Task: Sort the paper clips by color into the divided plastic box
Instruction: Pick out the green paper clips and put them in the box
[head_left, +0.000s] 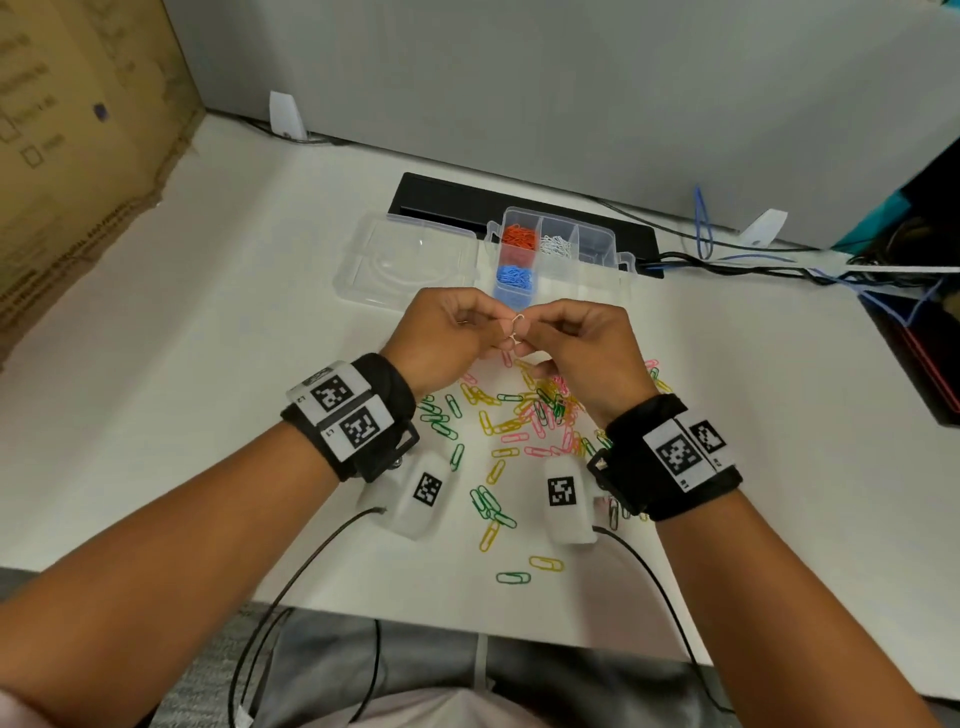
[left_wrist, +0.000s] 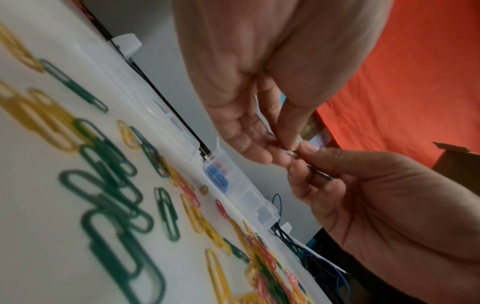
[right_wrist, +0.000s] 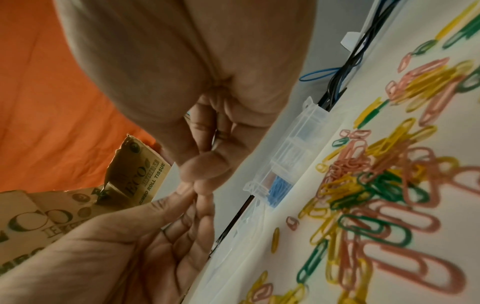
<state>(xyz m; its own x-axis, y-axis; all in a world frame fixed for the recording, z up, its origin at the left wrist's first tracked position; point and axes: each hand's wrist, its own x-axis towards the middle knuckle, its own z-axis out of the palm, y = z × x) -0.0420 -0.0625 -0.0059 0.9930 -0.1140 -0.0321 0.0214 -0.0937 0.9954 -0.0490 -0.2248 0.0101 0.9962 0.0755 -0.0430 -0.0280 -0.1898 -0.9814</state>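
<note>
Both hands meet above the table, just in front of the clear divided box (head_left: 597, 270). My left hand (head_left: 447, 332) and right hand (head_left: 576, 338) each pinch white paper clips (head_left: 517, 330) that hang linked between the fingertips. In the left wrist view the fingertips (left_wrist: 283, 158) pinch a small pale clip. The box holds red clips (head_left: 518, 237), white clips (head_left: 557, 244) and blue clips (head_left: 515, 278) in separate compartments. A loose pile of green, yellow and pink clips (head_left: 524, 415) lies on the white table under and behind my hands.
The box's clear lid (head_left: 405, 265) lies open to its left. A black cable tray (head_left: 519, 208) and tangled cables (head_left: 779, 265) run along the back. A cardboard box (head_left: 78, 156) stands at the left. Two white wrist-camera pods (head_left: 415, 493) hang under my wrists.
</note>
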